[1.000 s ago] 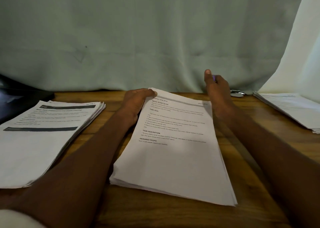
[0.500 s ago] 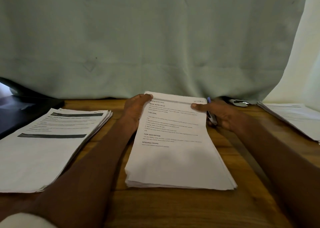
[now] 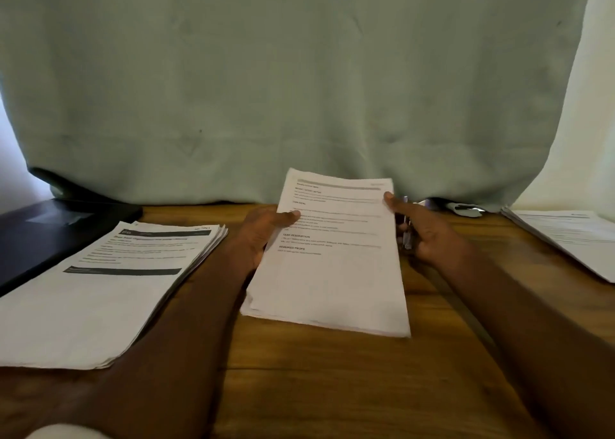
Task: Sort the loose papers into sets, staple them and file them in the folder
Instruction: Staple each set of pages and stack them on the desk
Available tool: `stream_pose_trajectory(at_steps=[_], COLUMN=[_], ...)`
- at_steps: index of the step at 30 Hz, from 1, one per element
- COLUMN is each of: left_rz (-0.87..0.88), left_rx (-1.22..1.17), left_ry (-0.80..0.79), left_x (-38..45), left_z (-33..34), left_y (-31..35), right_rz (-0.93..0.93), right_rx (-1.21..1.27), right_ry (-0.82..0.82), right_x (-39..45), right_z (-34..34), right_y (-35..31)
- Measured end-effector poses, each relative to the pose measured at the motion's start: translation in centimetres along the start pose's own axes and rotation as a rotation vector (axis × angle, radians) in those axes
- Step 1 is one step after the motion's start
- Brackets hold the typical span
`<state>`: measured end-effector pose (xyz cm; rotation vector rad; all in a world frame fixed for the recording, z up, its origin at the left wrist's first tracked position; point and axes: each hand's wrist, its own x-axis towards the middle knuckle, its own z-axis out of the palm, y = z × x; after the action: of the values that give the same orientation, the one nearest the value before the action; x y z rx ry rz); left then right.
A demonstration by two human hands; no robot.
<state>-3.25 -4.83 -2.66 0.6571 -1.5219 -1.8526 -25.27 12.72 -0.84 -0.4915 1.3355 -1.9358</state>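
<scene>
Nearest me, both forearms run up over the wooden table (image 3: pixel 332 388), with a bit of white sleeve (image 3: pixel 63 432) at 7 o'clock.

At 9 o'clock there's a stack of printed sheets (image 3: pixel 109 288) lying flat, black header bars on the top page, edges a bit fanned. It sits well apart from the hands.

Dead center is the stack of papers (image 3: pixel 329 259) I'm working on. Its near edge rests on the table and the far end looks lifted. My left hand (image 3: pixel 263 232) grips the left edge: thumb on top of the page, the other fingers tucked under where I can't see them. My right hand (image 3: pixel 422 232) is at the right edge, about 2 o'clock from the stack's middle. The thumb tip touches the top sheet near the upper right corner, and the rest of the fingers are curled round a pen (image 3: pixel 406 229) that stands just beside the paper edge. So the right hand grasps the pen and pinches the stack with it.

Over at 3 o'clock another pile of sheets (image 3: pixel 572 239) lies flat, partly cut off by the frame. Further back at 10 o'clock is a dark flat folder (image 3: pixel 50 235). At 1 o'clock a small silvery object (image 3: pixel 462 209) lies by the back edge; can't tell what it is. Behind everything hangs a pale green cloth (image 3: pixel 299 89).
</scene>
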Motion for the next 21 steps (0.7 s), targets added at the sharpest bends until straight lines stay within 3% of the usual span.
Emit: stream_pose_trajectory(at_steps=[4, 8, 12, 16, 21], left_rz=[0.03, -0.033, -0.006, 0.075, 0.106], left_rx=[-0.041, -0.022, 0.175, 0.365, 0.197], left_ry=[0.051, 0.021, -0.011, 0.163, 0.391], left_x=[0.0, -0.4, -0.7, -1.4, -3.2], left_z=[-0.4, -0.6, -0.4, -0.9, -2.4], left_y=[0.2, 0.4, 0.1, 0.3, 1.2], right_rz=[0.074, -0.011, -0.019, 0.1, 0.104], right_rx=[-0.247, -0.196, -0.158, -0.356, -0.393], right_ry=[-0.159, -0.046, 0.006, -0.106, -0.1], right_x=[-0.9, -0.9, -0.5, -0.8, -1.0], right_z=[0.8, 1.9, 2.1, 2.0, 2.6], right_y=[0.4, 0.9, 1.5, 0.9, 1.5])
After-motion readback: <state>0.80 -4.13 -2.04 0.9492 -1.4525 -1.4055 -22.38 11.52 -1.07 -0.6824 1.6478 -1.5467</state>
